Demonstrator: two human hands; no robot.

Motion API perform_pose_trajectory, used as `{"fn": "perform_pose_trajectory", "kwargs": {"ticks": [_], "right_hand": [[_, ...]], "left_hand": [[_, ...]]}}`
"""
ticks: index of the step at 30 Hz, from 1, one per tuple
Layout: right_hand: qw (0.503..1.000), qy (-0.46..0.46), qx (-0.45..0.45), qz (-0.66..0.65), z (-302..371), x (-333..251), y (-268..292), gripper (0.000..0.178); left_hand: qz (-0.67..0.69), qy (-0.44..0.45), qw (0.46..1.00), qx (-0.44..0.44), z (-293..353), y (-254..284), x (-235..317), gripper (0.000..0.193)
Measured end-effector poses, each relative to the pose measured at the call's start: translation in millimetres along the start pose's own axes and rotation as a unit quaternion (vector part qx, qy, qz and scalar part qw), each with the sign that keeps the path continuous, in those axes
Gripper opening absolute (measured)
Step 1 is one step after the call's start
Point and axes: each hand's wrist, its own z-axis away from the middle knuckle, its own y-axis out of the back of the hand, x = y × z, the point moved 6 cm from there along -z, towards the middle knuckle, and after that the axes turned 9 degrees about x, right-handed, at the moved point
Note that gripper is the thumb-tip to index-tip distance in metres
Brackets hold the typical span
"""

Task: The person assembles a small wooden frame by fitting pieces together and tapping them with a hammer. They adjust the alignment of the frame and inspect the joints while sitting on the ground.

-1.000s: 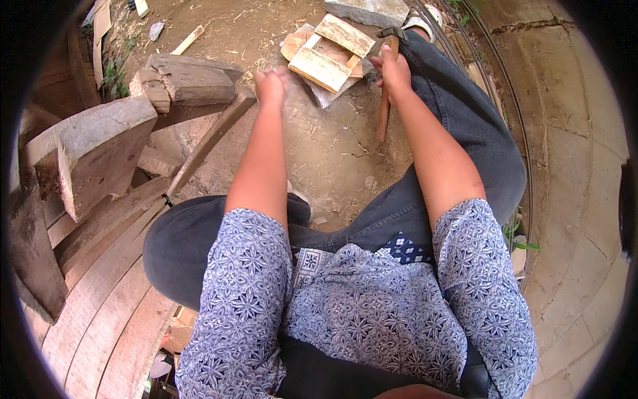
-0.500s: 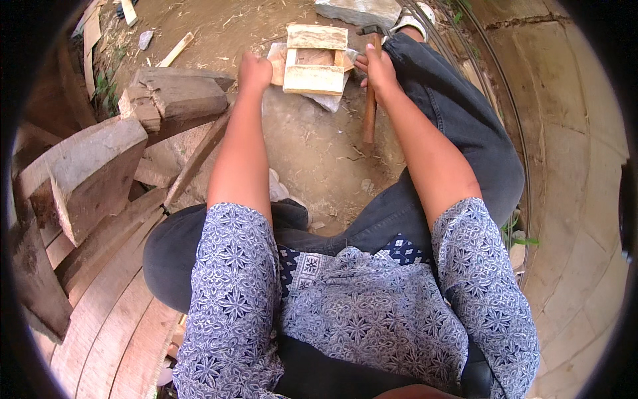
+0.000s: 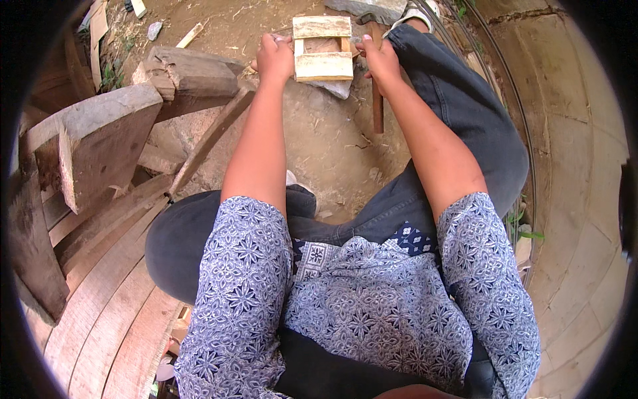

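Observation:
A small pale wooden frame (image 3: 323, 66), made of slats with a gap in the middle, lies above a flat grey stone (image 3: 335, 88) on the ground in front of me. My left hand (image 3: 276, 58) is closed right beside the frame's left edge; whatever its fingers hold is hidden. On the other side, my right hand (image 3: 382, 61) grips a hammer (image 3: 377, 110) with a brown wooden handle. The handle's end points back toward me. Thumb and fingers of that hand come close to the frame's right edge.
Rough timber blocks (image 3: 193, 83) and upright beams (image 3: 100, 133) crowd my left, above long planks (image 3: 119, 279). A large stone (image 3: 369, 6) lies beyond the frame. Along my right run thin rods (image 3: 495, 63) and a pale wall-like surface (image 3: 565, 166).
My left hand has moved right, closer to the frame's left edge. The right hand still holds the hammer, nearly unmoved beside the frame. The whole view has shifted slightly.

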Motion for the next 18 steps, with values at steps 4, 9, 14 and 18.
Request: {"fn": "perform_pose_trajectory", "kwargs": {"ticks": [4, 9, 14, 18], "right_hand": [[1.000, 0.014, 0.010, 0.025, 5.6, -0.6, -0.9, 0.059], [0.995, 0.041, 0.009, 0.093, -2.7, 9.3, -10.6, 0.062], [0.995, 0.062, 0.018, 0.073, -13.3, 24.1, -23.4, 0.071], [0.997, 0.044, -0.005, 0.058, -5.2, 18.5, -28.4, 0.079]], "left_hand": [[0.039, 0.031, 0.999, -0.002, 17.0, -2.4, 4.0, 0.027], [0.083, 0.064, 0.994, 0.022, 21.9, -7.4, -7.9, 0.025], [0.069, 0.089, 0.993, 0.025, 23.9, -5.7, -14.6, 0.026], [0.090, 0.093, 0.991, 0.028, 24.2, 1.5, -21.2, 0.026]]}}
